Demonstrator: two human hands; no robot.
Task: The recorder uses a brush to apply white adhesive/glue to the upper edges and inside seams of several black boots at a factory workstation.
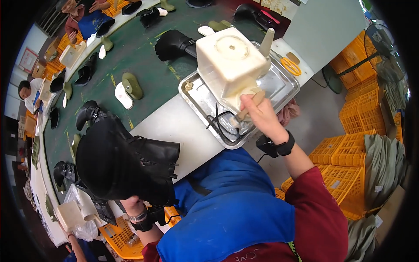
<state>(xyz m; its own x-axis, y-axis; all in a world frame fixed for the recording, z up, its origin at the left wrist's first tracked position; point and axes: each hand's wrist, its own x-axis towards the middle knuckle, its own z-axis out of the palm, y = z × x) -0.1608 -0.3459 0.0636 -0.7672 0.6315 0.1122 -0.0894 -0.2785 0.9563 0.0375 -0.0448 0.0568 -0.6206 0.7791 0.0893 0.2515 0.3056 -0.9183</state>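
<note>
My right hand [260, 114] is closed on a brush [245, 114] with a wooden handle, its bristles low over a metal tray [197, 105]. A cream plastic container [233, 61] with a spout stands in that tray, right beside the hand. Dark thin strips [221, 124] lie at the tray's near end. On the left, a black boot [126, 157] with straps and buckles is held up over the table's near edge by my left hand [131, 201]. The boot covers nearly all of this hand's fingers; the wrist shows below it.
A green work surface [148, 87] carries several black boots, white insoles [124, 96] and olive boot forms [132, 85]. Orange-handled scissors [290, 66] lie right of the tray. Orange crates [340, 174] and a fan [379, 48] stand at right. Other people [89, 19] work across the table.
</note>
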